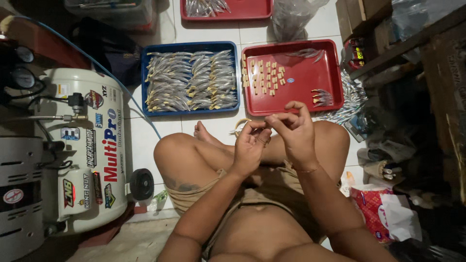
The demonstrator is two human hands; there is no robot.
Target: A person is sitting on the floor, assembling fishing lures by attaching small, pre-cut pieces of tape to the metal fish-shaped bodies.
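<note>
I sit cross-legged on a white tiled floor. My left hand (250,145) and my right hand (293,131) meet above my knees, fingertips pinched together on a small pale piece that is mostly hidden. In front of me lies a red tray (301,104) with rows of small tan blocks (264,75) and a few silvery fish-shaped lures (321,97). To its left a blue tray (189,46) is packed with rows of the same silvery lures (191,80).
A white air compressor tank (87,145) with gauges and a blue hose stands close on the left. A second red tray (225,9) and a clear plastic bag (291,17) lie farther away. Wooden shelving, more lures and a red tissue pack (376,208) crowd the right.
</note>
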